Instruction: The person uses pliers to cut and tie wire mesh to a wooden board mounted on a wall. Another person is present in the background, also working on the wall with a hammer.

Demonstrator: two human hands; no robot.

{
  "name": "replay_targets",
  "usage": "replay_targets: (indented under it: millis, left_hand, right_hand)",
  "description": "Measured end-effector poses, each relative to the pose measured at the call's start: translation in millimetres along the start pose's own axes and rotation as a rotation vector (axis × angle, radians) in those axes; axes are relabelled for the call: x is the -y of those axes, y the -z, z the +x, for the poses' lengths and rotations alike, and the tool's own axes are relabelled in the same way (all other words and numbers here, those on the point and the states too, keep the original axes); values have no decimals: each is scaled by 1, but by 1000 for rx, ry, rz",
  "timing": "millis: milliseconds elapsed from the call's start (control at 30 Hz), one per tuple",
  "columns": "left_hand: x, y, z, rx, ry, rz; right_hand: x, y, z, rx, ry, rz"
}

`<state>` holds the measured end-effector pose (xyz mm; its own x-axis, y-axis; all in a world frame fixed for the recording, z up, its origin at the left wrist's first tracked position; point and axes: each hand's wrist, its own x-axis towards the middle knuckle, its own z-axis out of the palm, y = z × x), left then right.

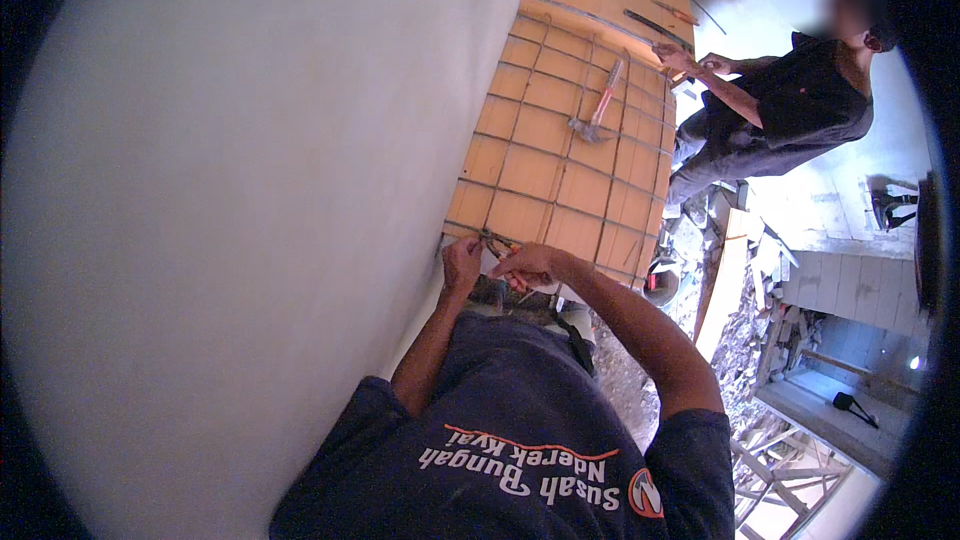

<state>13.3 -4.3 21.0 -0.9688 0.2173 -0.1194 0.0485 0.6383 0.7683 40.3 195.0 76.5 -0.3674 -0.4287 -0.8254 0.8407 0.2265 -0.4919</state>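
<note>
My right hand (535,264) is closed around pincers (515,282) with orange-red handles. Their dark jaws meet the near left corner of a steel bar grid (553,202). Close to those jaws, my left hand (461,264) has its fingers pressed together at the near edge; whatever they pinch is too small to make out. Beneath the grid lies an orange-yellow board (575,180). Farther off, a claw hammer (606,100) with a reddish handle rests across the bars.
A pale wall (260,160) runs along the left. At the far right a co-worker (800,100) has both hands at the board's edge, near an orange-handled tool (677,12). Rubble (735,335) and a long plank (724,280) lie below on the right.
</note>
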Motion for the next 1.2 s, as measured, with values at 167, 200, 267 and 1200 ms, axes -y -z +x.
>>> replay_targets:
  millis: [167,200,267,1200]
  left_hand:
    - [10,-4,0,5,53,-39]
    - [12,-4,0,1,63,-58]
    - [5,-1,-2,0,71,-41]
    - [-9,4,-1,-4,37,14]
  right_hand:
    - [59,-14,-42,-570,329,-942]
    - [65,-23,-49,-737,475,-1226]
    - [87,-52,-62,-719,149,-1545]
    - [47,-18,-46,-686,222,-1518]
